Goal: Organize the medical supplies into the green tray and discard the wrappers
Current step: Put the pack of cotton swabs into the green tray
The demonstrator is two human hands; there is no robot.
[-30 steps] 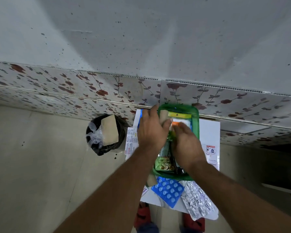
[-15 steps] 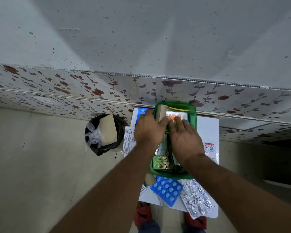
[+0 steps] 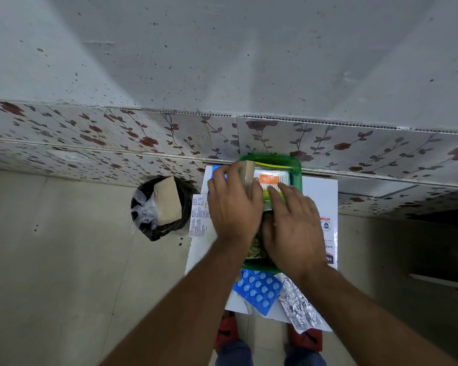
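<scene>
The green tray (image 3: 296, 165) lies on a small white table (image 3: 320, 191) against the wall. Both hands are over it. My left hand (image 3: 233, 204) grips a tan bandage roll (image 3: 249, 173) at the tray's left side. My right hand (image 3: 294, 228) lies flat, palm down, on the packets inside, fingers pressing a green and white pack with an orange label (image 3: 269, 178). A gold blister strip (image 3: 254, 249) shows between my wrists. A blue pill blister (image 3: 258, 290) and a silver foil strip (image 3: 299, 305) lie on the table's near edge, outside the tray.
A black bin (image 3: 160, 207) with a brown cardboard piece and clear plastic in it stands on the floor left of the table. A printed leaflet (image 3: 199, 219) hangs off the table's left edge. A printed sachet (image 3: 328, 233) lies at the right. My feet are under the table.
My right hand has flattened onto the tray's packets. My left hand shifted slightly along the tray's left side with the roll. The view tilted down a little.
</scene>
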